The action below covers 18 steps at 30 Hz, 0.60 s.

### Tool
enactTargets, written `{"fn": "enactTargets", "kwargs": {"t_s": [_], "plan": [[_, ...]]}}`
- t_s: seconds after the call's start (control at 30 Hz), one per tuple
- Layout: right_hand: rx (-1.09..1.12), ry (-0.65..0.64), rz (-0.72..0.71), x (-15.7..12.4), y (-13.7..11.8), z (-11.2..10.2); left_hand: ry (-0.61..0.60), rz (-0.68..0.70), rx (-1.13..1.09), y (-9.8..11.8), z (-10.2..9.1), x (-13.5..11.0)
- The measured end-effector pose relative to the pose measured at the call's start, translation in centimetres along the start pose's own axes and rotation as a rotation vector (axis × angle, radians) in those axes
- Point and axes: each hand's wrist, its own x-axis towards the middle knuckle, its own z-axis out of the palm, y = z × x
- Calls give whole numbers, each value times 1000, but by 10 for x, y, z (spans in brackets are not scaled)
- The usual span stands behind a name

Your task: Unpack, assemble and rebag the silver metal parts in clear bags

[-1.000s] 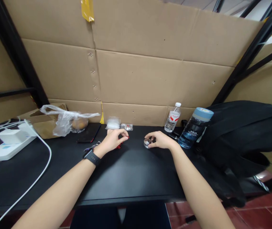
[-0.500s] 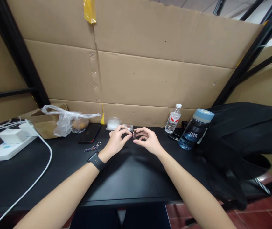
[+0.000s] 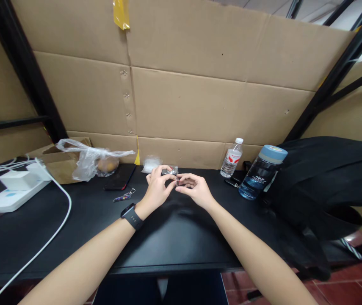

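Above the middle of the black desk, my two hands meet fingertip to fingertip. My right hand grips a small, thin, dark-edged piece between thumb and fingers; it is seen nearly edge-on, so its kind is unclear. Thumb and forefinger of my left hand are pinched against the near face of that piece. Whatever else sits in this pinch is too small or hidden to make out. Just behind my left fingers lie a small clear plastic packet and a whitish clear plastic box.
At left are a white power strip with cables, a tied plastic bag, a dark phone and a keychain. At right stand a water bottle, a blue-lidded bottle and a black backpack. Cardboard walls the back.
My left hand has moved slightly right, closing the gap to the piece in my right hand. The red speck at my left fingertips no longer shows.
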Motion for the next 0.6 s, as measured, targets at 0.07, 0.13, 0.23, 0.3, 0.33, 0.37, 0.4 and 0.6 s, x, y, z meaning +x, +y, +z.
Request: {"fn": "enactTargets", "kwargs": {"t_s": [0.07,0.13,0.23,0.3,0.33,0.37,0.4,0.6], "plan": [[-24,-2,-14,1,-2,-3,14,3,13,2,-1,0],[-107,-4,-43,1,-3,-6,20,10,24,3,-1,-1],[-247,-5,-81,0,-5,-10,26,31,41,4,0,-1],[-297,-6,-98,0,-5,-11,26,53,50,4,0,-1],[-311,-7,-102,-1,-5,-11,23,64,52,4,0,-1],[-321,-9,-103,-1,-5,-10,20,75,53,3,1,-1],[-329,-13,-104,-1,-4,-10,16,85,53,3,1,-1],[-398,-54,-93,0,-4,-10,-39,77,39,6,2,-3]]}}
